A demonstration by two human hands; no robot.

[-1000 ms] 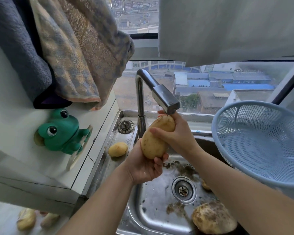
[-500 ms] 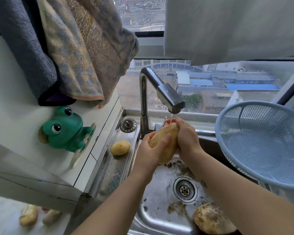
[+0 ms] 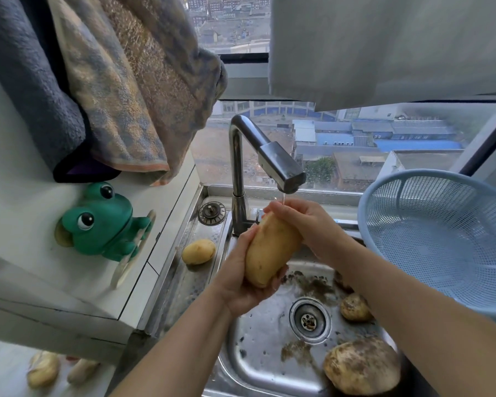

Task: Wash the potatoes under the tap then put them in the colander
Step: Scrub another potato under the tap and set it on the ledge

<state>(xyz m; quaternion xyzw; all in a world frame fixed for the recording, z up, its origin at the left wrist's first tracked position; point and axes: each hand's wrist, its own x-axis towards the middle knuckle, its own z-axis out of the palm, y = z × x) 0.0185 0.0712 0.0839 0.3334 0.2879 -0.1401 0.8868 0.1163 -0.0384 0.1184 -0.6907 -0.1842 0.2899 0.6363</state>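
Note:
A long yellow potato (image 3: pixel 269 249) is held upright under the steel tap (image 3: pixel 281 167), where a thin stream of water runs. My left hand (image 3: pixel 241 282) cups and grips its lower end from below. My right hand (image 3: pixel 307 224) wraps over its upper end, right beneath the spout. Two muddy potatoes, one large (image 3: pixel 361 368) and one small (image 3: pixel 354 308), lie in the sink (image 3: pixel 258 339). A clean potato (image 3: pixel 198 251) rests on the drainer ledge to the left. The blue mesh colander (image 3: pixel 441 239) stands empty at the right.
A green frog holder (image 3: pixel 103 222) is stuck on the white wall at left, under hanging towels (image 3: pixel 121 90). A sink plug (image 3: pixel 211 213) lies behind the ledge potato. Mud spots the basin around the drain (image 3: pixel 309 320). More potatoes (image 3: pixel 43 369) lie on the floor lower left.
Both hands have kept turning the potato under the tap: my left hand slid from its side to its lower end, and my right hand stayed over its top.

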